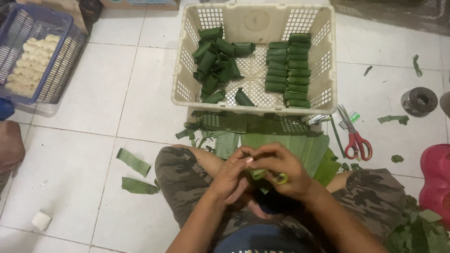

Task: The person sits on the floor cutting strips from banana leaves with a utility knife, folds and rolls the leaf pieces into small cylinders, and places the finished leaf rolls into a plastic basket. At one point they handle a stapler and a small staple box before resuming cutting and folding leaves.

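My left hand (229, 175) and my right hand (281, 168) meet over my lap, both closed around a small green leaf-wrapped roll (257, 174). My right hand also carries a yellow-green ring-like object (281, 178) near its fingers; what it is cannot be told. Flat banana leaf sheets (281, 143) lie on the floor just beyond my hands. A cream plastic basket (255, 14) stands farther ahead, with a loose pile of wrapped rolls (215, 65) on its left and neat stacked rolls (288, 70) on its right.
Red-handled scissors (356, 140) lie right of the leaves. A blue basket (61, 51) with pale food pieces sits top left. Leaf scraps (133, 161) lie on the white tiles, a dark tape roll (418, 100) at right, a pink object (436, 173) at the right edge.
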